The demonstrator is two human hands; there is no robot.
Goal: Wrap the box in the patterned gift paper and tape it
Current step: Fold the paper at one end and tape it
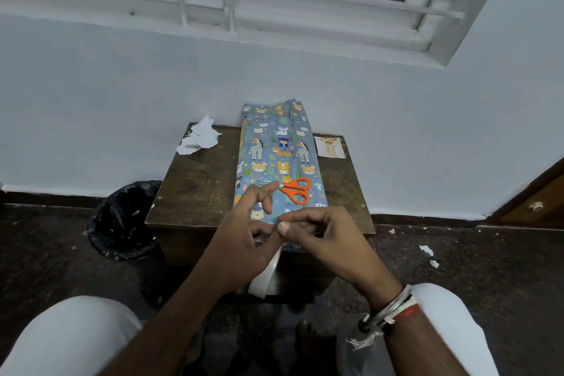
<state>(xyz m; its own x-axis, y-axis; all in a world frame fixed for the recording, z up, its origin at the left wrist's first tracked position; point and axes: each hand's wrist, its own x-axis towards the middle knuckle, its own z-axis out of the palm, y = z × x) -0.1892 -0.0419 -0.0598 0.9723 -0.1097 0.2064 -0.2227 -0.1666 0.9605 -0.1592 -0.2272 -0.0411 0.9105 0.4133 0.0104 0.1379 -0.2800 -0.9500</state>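
Box [274,162] lies lengthwise down the middle of the small wooden table [195,186], already sleeved in the animal-print gift paper, with its far end against the wall and its near end at the table's front edge. Orange scissors [294,189] rest on top of the box, toward its near end. A small printed card [330,147] sits just right of the box, torn white paper scraps [200,136] lie at the table corner far left of the box, and a black-lined bin [122,220] stands on the floor left of the box. We judge the paper thin, light and easy to crease or tear, and the box stiff enough to press against, so hold by flat fingers on the seam rather than by pinching loose edges. The near end flap is hidden behind the hands. Left hand [241,241] hovers over the box's near end, grips the white tape roll [265,278] hanging beneath the palm, and has two fingers raised. Right hand [323,238], bangles at the wrist, is just right of it with fingers curled and thumb and forefinger pinched on what we read as the tape end [276,230]; clear film is hard to confirm. Both forearms angle inward over the knees.
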